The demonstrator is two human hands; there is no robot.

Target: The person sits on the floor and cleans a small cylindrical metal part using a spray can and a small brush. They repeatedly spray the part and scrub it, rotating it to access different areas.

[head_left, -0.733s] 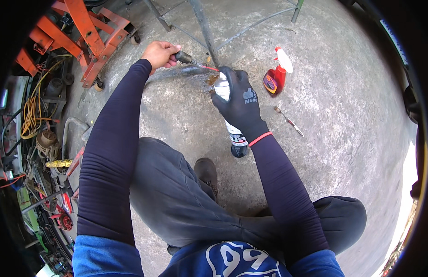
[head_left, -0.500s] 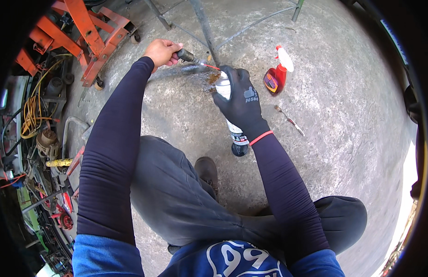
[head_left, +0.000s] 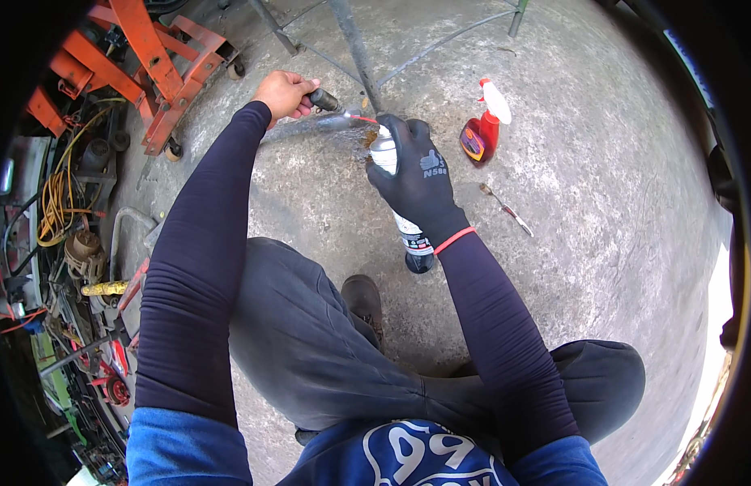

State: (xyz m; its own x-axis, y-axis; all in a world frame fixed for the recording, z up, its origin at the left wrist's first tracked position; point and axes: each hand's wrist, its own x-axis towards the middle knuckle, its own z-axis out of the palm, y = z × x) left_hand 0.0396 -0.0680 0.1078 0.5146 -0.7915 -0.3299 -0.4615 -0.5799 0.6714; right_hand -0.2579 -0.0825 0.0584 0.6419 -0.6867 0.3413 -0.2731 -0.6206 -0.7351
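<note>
Bare, my left hand (head_left: 288, 95) pinches the end of a dark cylindrical part (head_left: 324, 100) with a narrower metal tip; its exact kind is unclear. My right hand (head_left: 416, 168), in a black glove, is wrapped around an aerosol spray can (head_left: 383, 154). The can's lower body and dark end emerge below the glove, while its middle is hidden. From its nozzle a thin red straw (head_left: 362, 119) reaches to the part's metal tip, where whitish spray fans out leftward. Beneath it, a wet brownish patch marks the concrete floor (head_left: 311, 198).
A red trigger spray bottle (head_left: 481, 138) stands to the right, with a small brush (head_left: 506, 209) lying nearer. Metal stand legs (head_left: 355, 49) rise just beyond my hands. An orange wheeled frame (head_left: 161, 73) stands far left, above cluttered tools and a coiled yellow hose (head_left: 55, 198).
My right hand and the can have shifted slightly left, bringing the straw closer to the metal tip. My left hand keeps its pinch. Spray shows in both frames.
</note>
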